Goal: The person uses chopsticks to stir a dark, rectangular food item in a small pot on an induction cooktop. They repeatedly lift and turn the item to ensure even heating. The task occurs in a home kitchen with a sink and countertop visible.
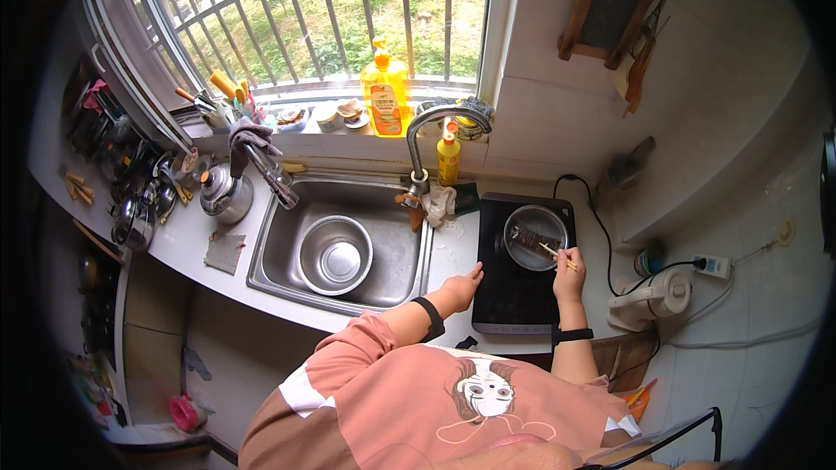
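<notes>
My right hand (569, 281) holds a pair of wooden chopsticks (552, 252). Their tips reach down to a dark brown ridged slab (532, 237), whose exact kind I cannot tell. The slab lies inside a round metal pan (537, 264), which sits on the far part of a black induction cooktop (513, 303). Holding nothing, my left hand (462, 288) stretches its fingers to the left edge of the cooktop, beside the white counter.
Left of the cooktop is a steel sink (398, 274) with a metal basin (334, 274) in it. A curved faucet (418, 143) rises behind. A yellow bottle (448, 156) stands near it. An electric kettle (653, 303) and power cord (597, 209) are at right.
</notes>
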A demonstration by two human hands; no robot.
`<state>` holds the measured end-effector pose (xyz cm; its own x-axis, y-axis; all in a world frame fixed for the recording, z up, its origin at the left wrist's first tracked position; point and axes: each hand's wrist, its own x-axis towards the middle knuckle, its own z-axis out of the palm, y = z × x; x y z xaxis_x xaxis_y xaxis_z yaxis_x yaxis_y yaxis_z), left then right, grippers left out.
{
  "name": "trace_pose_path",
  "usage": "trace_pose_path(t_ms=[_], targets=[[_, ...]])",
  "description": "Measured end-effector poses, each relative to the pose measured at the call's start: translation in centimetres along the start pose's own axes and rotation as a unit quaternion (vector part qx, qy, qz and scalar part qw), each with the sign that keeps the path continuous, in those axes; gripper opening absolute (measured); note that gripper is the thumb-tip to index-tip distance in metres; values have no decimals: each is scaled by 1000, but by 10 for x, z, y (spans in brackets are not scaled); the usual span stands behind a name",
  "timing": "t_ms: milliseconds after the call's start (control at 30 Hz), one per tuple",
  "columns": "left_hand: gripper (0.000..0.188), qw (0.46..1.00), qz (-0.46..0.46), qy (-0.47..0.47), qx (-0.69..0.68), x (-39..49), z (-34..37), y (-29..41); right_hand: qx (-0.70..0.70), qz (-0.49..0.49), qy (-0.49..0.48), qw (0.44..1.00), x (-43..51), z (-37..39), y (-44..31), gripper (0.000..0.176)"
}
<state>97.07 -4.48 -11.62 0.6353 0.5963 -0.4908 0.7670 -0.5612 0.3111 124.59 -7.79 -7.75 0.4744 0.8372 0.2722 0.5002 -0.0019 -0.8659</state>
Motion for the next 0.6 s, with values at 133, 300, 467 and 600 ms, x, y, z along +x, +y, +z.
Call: trace_pose_path(t_ms=[133,300,467,600], targets=[[92,1000,-9,-12,-7,0,0,2,-15,-2,9,1000,-2,-1,1,18],[90,1000,-8,16,-26,-3,0,2,21,-4,49,999,-4,-4,2,22],[88,1000,-4,6,-18,-6,-3,4,6,35,30,999,-6,-5,6,23],[86,1000,-5,6,-16,-6,-3,4,-20,16,27,999,-5,-6,5,23]])
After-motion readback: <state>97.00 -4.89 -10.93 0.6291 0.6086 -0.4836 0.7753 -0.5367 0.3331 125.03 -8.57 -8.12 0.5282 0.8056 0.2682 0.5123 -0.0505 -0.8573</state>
